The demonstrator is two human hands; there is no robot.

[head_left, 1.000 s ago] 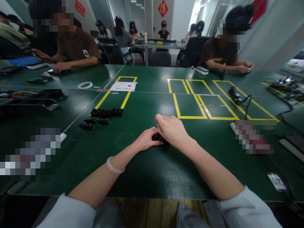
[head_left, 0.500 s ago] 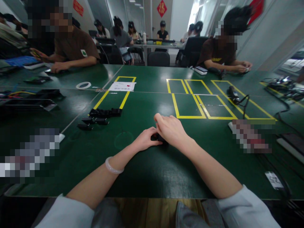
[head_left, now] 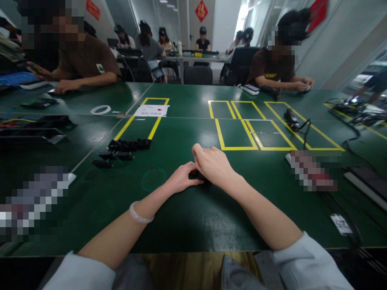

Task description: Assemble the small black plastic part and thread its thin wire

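1. Hardly anything has moved since the earlier frames; both hands remain pressed together over the same small black part, and only the view has drifted a little, so the whole scene sits slightly lower and further left than before.
2. Left hand (head_left: 180,180) lies palm down on the green table (head_left: 187,225); its fingers are curled narrow, their tips touching the small black part (head_left: 195,175); a pale bangle (head_left: 140,213) rings the wrist.
3. Right hand (head_left: 213,165) arches over the part from the other side; its fingers are bent close and cover most of the piece; whether they pinch it or merely press on it cannot be told.
4. That black part rests on the table directly beneath the two sets of fingertips, at the spot where they meet; only a dark sliver shows between them.
5. Beyond the left fingers and off to their left lies a cluster of black parts (head_left: 125,145), with a few loose ones (head_left: 110,158) just nearer; all are well apart from the hands.
6. Past the right fingers, yellow tape outlines (head_left: 238,133) mark rectangles on the table; further right of them a black tool with a cable (head_left: 292,119) lies inside one outline.
7. Far ahead of the left fingers a white paper (head_left: 151,110) sits in another yellow frame, with a white tape ring (head_left: 100,109) to its left.
8. Other people sit along the far edge; one in a brown shirt (head_left: 87,60) at far left, another (head_left: 272,66) at far right, each with hands on the table.
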